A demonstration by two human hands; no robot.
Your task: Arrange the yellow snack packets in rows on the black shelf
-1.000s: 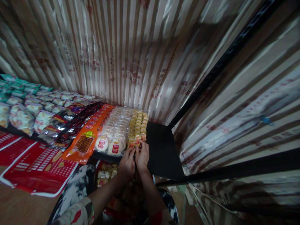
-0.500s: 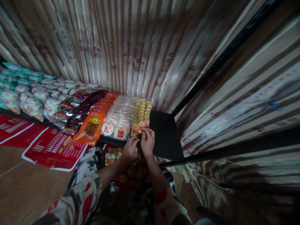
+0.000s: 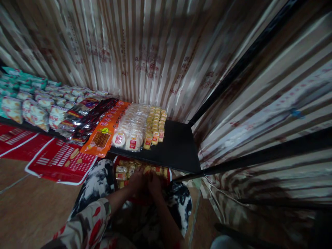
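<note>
Restocking, pick-up stage: left hand (image 3: 137, 180) and right hand (image 3: 155, 181) together in the red box (image 3: 168, 173) of yellow snack packets (image 3: 124, 169); grasp indiscernible. Next: fresh packet up to black shelf (image 3: 178, 152).

Both hands, left hand (image 3: 137, 180) and right hand (image 3: 155, 181), reach into a red box of snack packets (image 3: 124, 170) below a black shelf (image 3: 176, 152)

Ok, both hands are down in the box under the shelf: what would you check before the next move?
1. Left hand holds a packet: cannot tell, blurred.
2. Right hand holds a packet: cannot tell.
3. Packets in the red box: ok, several show.
4. Bare black shelf right of the yellow packets: ok.
5. Yellow packets lined up: ok.
</note>
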